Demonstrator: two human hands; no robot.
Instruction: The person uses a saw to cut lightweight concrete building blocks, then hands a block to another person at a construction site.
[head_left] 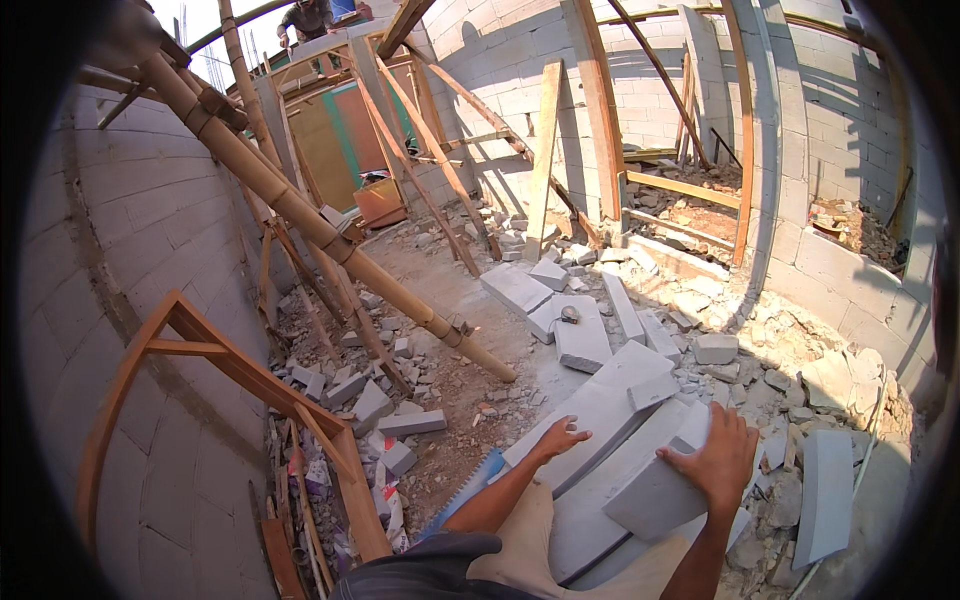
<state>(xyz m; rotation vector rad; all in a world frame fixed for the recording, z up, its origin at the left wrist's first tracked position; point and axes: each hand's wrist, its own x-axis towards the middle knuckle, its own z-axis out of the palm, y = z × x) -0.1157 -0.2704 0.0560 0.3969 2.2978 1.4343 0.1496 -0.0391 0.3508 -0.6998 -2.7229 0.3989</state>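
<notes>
My right hand (722, 455), fingers spread and thumb apart, lies against the right end of a tilted light-grey masonry block (650, 500). It touches the block without wrapping round it. To the left, my left hand (562, 440) hovers over a long pale slab (610, 400), its fingers apart with nothing in them. A second long slab (580, 520) runs beside it, partly hidden under the tilted block and my leg. A smaller block (653, 391) sits on the slabs farther off. By my left forearm shows a blue saw blade (465, 490) with a toothed edge; its handle is hidden.
A bamboo pole (350, 255) slants down to the ground ahead. An orange-brown wooden frame (225, 345) leans at left. Beyond the slabs, a small round object (570, 314) rests on another block (582, 340). Rubble (790, 400) covers the right. Another person (308, 25) is up at the back.
</notes>
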